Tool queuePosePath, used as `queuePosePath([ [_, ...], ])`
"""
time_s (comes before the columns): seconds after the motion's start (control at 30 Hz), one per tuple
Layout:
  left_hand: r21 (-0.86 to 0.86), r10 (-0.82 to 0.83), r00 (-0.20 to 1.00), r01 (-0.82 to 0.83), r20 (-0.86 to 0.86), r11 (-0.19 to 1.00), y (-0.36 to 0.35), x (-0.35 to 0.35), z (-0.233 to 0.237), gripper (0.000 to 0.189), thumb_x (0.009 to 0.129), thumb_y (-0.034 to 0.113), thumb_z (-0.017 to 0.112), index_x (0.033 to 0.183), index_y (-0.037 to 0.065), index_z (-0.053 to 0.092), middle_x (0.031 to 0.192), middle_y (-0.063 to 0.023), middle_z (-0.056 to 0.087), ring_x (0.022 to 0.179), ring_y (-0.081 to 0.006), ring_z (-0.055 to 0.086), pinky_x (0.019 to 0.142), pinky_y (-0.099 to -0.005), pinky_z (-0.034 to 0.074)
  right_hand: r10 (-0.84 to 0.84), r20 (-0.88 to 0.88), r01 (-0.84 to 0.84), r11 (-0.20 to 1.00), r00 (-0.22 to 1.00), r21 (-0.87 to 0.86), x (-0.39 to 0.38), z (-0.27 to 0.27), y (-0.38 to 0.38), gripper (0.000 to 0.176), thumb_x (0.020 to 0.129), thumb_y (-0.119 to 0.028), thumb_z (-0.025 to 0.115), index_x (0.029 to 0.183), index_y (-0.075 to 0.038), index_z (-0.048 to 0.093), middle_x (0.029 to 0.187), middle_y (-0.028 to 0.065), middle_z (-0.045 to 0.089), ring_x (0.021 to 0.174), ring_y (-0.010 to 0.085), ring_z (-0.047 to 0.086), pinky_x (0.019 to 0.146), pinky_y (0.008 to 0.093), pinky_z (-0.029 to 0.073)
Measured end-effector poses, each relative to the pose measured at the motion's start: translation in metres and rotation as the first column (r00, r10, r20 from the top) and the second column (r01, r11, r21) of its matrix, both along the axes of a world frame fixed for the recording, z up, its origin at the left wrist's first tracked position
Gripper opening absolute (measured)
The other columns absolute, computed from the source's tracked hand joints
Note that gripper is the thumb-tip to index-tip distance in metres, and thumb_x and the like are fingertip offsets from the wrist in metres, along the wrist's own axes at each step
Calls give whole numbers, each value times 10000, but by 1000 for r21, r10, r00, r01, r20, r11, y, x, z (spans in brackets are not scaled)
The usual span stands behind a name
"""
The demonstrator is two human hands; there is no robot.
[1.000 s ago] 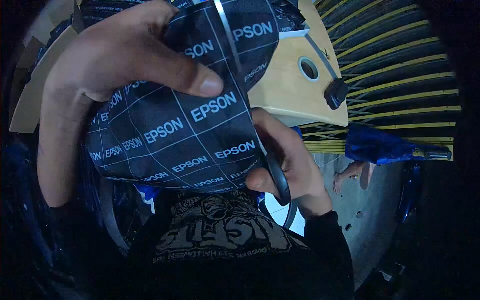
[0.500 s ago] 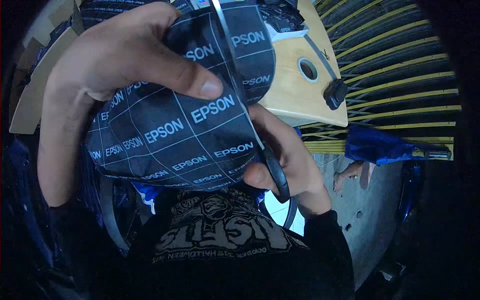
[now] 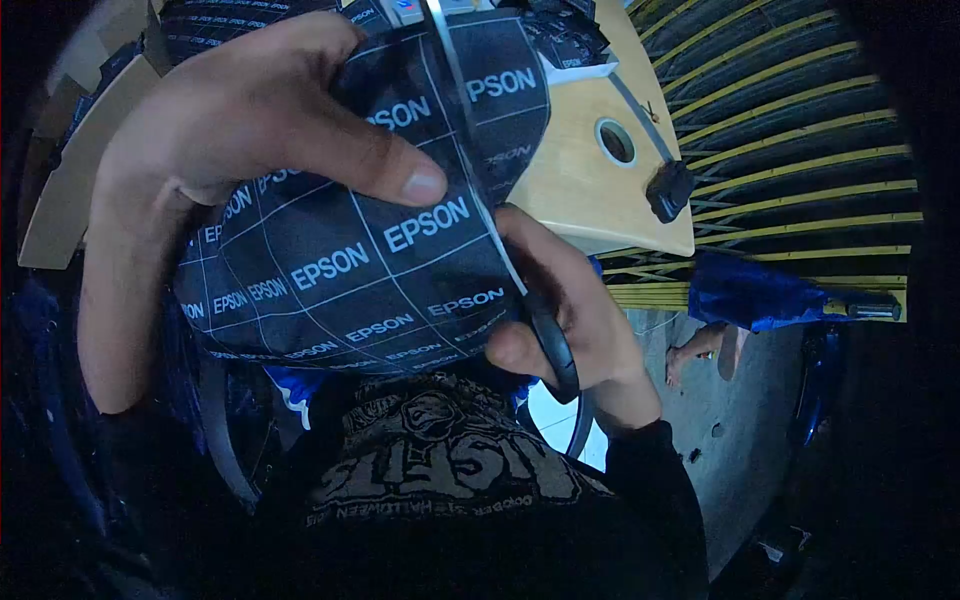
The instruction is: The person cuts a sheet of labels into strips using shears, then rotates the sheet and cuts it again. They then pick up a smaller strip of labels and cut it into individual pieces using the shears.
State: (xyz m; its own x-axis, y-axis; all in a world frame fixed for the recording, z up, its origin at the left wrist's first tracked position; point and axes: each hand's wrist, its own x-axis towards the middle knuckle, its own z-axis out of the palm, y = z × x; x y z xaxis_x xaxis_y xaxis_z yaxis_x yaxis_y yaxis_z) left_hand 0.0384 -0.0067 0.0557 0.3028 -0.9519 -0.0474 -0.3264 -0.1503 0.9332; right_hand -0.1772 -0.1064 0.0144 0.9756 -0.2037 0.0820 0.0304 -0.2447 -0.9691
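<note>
A black sheet printed with white grid lines and EPSON lettering (image 3: 330,265) is bunched and curved in front of my chest. My left hand (image 3: 270,125) grips it from above, thumb lying flat across the print and the other fingers hidden behind. My right hand (image 3: 585,320) is closed round the black handle of a pair of scissors (image 3: 552,345). Their long metal blade runs up across the sheet, with a part of the sheet lying to the right of it. The second blade is hidden behind the material.
A light wooden table (image 3: 580,205) carries a tape roll (image 3: 615,142), a dark object (image 3: 670,190) and a white tray (image 3: 590,70) of black packets. Cardboard (image 3: 75,180) stands at left. Beyond are a yellow-slatted folding gate (image 3: 800,130), blue material (image 3: 745,290) and another person's foot (image 3: 690,352).
The part of the sheet right of the blade has changed shape, its rounded edge now slanting inward. The sheet's lower edge has lifted slightly. Both hands keep nearly the same places.
</note>
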Motion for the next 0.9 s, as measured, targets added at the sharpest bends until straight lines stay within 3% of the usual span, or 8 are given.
queuePosePath([
  [0.17, -24, 2, 1000, -1, 30, 1000, 1, 0, -2, 638, 516, 99, 839, 1054, -78, 545, 916, -171, 639, 811, -223, 629, 789, -297, 490, 12, -20, -11, 1000, 1000, 22, 2, 3, -1, 548, 746, -322, 715, 1111, -1, 461, 800, 49, 559, 700, 134, 549, 614, 242, 413],
  [0.23, -87, -49, 996, 43, -73, 995, -1, 1, -6, 654, 520, 93, 836, 1073, -82, 533, 923, -178, 637, 822, -227, 629, 782, -298, 495, -5, 9, 5, 1000, 1000, 2, 3, 2, -1, 544, 746, -309, 717, 1112, 1, 459, 814, 59, 563, 715, 129, 549, 622, 239, 416],
  [0.33, 16, -35, 999, 35, -35, 999, 0, 2, -1, 661, 526, 90, 833, 1084, -88, 524, 932, -179, 635, 838, -227, 628, 790, -305, 494, -6, -21, 6, 1000, 1000, 13, 3, 3, 0, 545, 749, -311, 712, 1117, 2, 459, 841, 72, 573, 750, 137, 560, 651, 243, 424],
  [0.43, -73, -61, 996, 56, -63, 996, 1, 3, -7, 660, 522, 87, 834, 1082, -83, 528, 939, -178, 634, 843, -229, 627, 794, -312, 495, 56, -4, -56, 998, 998, 17, 3, 1, -4, 550, 752, -307, 707, 1130, 1, 452, 863, 80, 577, 781, 152, 565, 679, 253, 430],
  [0.63, 39, -58, 998, 58, 9, 998, -1, 5, -3, 664, 516, 103, 841, 1083, -66, 539, 945, -173, 634, 869, -233, 620, 826, -323, 479, 27, 48, -29, 999, 998, 31, 5, 1, 0, 578, 748, -300, 713, 1154, 2, 432, 904, 87, 564, 827, 165, 547, 716, 282, 422],
  [0.77, -12, -5, 1000, 5, 20, 1000, 2, 0, -5, 660, 518, 105, 839, 1084, -63, 544, 935, -168, 637, 869, -226, 618, 837, -323, 468, 18, 53, -21, 998, 998, 51, 7, 2, 3, 598, 746, -321, 714, 1159, 4, 428, 903, 93, 552, 847, 156, 538, 719, 280, 417],
  [0.83, -53, -77, 992, 72, -97, 996, 0, 1, -6, 651, 519, 100, 835, 1083, -57, 550, 920, -161, 640, 858, -223, 620, 833, -318, 467, 34, 36, -34, 999, 999, 8, 6, 0, -1, 591, 748, -321, 713, 1154, 4, 432, 882, 85, 554, 818, 152, 540, 693, 274, 416],
  [0.9, 25, -139, 990, 140, -25, 990, 0, 5, -1, 646, 519, 111, 835, 1073, -63, 552, 906, -164, 642, 849, -229, 622, 837, -316, 465, 50, 18, -49, 998, 999, -37, 5, 0, -3, 584, 749, -320, 712, 1148, 5, 435, 862, 77, 555, 789, 147, 543, 668, 269, 415],
])
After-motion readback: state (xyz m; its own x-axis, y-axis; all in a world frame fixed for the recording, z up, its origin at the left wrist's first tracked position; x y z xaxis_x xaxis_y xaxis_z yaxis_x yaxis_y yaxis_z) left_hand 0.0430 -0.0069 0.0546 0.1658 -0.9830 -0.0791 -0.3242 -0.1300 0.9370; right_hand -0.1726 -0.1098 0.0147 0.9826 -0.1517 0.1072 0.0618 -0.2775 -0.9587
